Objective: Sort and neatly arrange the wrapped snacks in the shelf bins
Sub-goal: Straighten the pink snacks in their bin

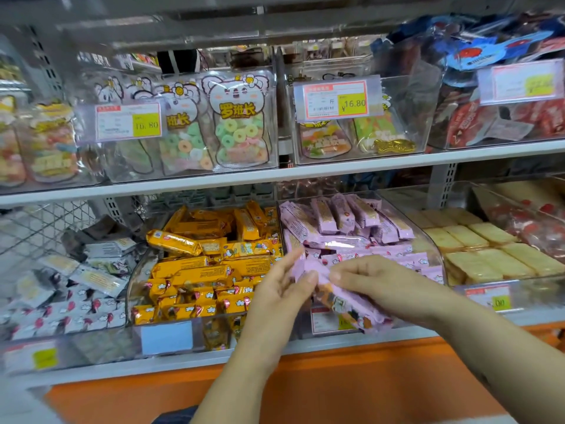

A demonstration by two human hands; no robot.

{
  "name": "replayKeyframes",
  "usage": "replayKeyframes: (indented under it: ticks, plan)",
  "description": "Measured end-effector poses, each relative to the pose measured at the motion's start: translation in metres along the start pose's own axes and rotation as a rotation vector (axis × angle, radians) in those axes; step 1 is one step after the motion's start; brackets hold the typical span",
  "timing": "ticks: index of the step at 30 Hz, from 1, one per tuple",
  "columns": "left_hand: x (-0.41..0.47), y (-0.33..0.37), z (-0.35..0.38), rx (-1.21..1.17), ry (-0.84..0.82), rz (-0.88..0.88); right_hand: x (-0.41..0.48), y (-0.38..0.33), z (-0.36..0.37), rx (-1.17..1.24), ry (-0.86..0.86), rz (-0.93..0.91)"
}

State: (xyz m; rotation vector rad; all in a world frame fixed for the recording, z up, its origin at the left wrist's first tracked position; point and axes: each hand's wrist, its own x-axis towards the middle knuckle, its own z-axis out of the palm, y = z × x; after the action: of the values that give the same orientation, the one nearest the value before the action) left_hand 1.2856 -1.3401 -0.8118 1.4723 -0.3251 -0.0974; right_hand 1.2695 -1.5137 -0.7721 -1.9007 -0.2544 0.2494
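My left hand (pixel 282 289) and my right hand (pixel 377 286) meet at the front of the clear bin (pixel 432 252) of pink wrapped snacks (pixel 342 228) on the lower shelf. Together they hold a bunch of pink packs (pixel 356 306) just above the bin's front wall. The left thumb and fingers pinch one end of the bunch. The right hand's fingers curl over its top. To the left stands a clear bin (pixel 134 276) piled with orange wrapped snacks (pixel 211 255), lying in mixed directions.
Far left, a bin of white and grey packs (pixel 73 289). Right of the pink bin lie pale yellow cakes (pixel 477 249) in rows. The upper shelf (pixel 305 171) carries bins of gummy-ring bags (pixel 238 117) with price tags (pixel 336 97). An orange base (pixel 305 381) runs below.
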Motion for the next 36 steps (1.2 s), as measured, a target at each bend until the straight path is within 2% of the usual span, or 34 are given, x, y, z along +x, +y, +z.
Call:
replayKeyframes:
  ticks: [3, 9, 13, 16, 19, 21, 24, 27, 29, 32, 35, 36]
  plan:
    - [-0.002, 0.003, 0.000, -0.081, -0.055, -0.026, -0.005, 0.000, 0.003, -0.035, 0.020, 0.003]
    - [0.001, 0.003, -0.008, -0.244, 0.140, -0.082, -0.021, 0.005, -0.002, 0.094, 0.139, -0.076]
    - [0.002, 0.001, -0.007, -0.175, 0.146, -0.067, -0.019, 0.003, 0.002, 0.170, 0.384, -0.221]
    - [0.005, -0.001, -0.004, 0.132, 0.183, 0.029, -0.009, 0.001, 0.000, 0.056, 0.568, -0.297]
    - [0.006, -0.006, -0.010, 0.508, 0.349, 0.167, -0.001, 0.000, -0.005, 0.005, 0.630, -0.381]
    - [0.007, -0.011, -0.014, 0.687, 0.361, 0.201, 0.004, 0.000, -0.006, 0.003, 0.578, -0.379]
    - [0.006, -0.015, -0.014, 1.010, 0.278, 0.226, 0.011, 0.002, -0.006, -0.069, 0.453, -0.341]
    - [0.005, -0.015, -0.008, 1.368, 0.188, 0.223, 0.017, 0.003, -0.007, -0.138, 0.419, -0.315]
    - [0.010, -0.015, -0.006, 1.485, 0.146, 0.244, 0.019, 0.002, -0.008, -0.151, 0.413, -0.309]
    - [0.016, -0.009, -0.007, 1.609, 0.070, 0.182, 0.021, -0.003, -0.008, -0.116, 0.419, -0.326]
    - [0.021, -0.007, -0.013, 1.638, 0.056, 0.298, 0.023, -0.004, -0.006, -0.086, 0.421, -0.344]
    - [0.025, -0.006, -0.017, 1.648, 0.033, 0.286, 0.024, -0.003, -0.006, -0.076, 0.411, -0.344]
